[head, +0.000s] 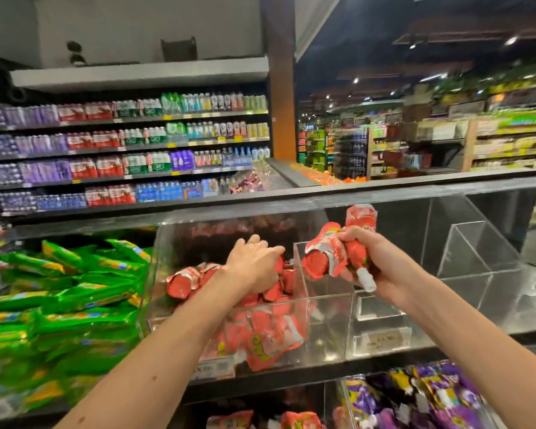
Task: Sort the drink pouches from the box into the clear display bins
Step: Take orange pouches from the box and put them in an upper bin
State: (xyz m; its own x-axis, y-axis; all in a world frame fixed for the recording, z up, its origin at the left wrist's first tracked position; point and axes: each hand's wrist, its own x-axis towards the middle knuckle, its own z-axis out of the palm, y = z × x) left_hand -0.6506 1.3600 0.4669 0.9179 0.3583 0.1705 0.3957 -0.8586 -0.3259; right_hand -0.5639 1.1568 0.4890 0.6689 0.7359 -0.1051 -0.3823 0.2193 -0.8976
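Observation:
A clear display bin (300, 274) in the middle of the shelf holds a heap of red drink pouches (260, 332). My left hand (254, 263) reaches into this bin from above, palm down, fingers curled over the pouches at the back. Whether it grips one I cannot tell. My right hand (372, 264) is above the neighbouring clear bin (381, 332) and grips a bunch of red pouches (328, 255). One white spout points down from that bunch. The source box is out of view.
Green pouches (65, 305) fill the bin to the left. Clear dividers (464, 246) stand to the right. Purple pouches (415, 397) and more red ones (297, 421) lie on the shelf below. Shelves of bottled drinks (130, 153) run behind the display.

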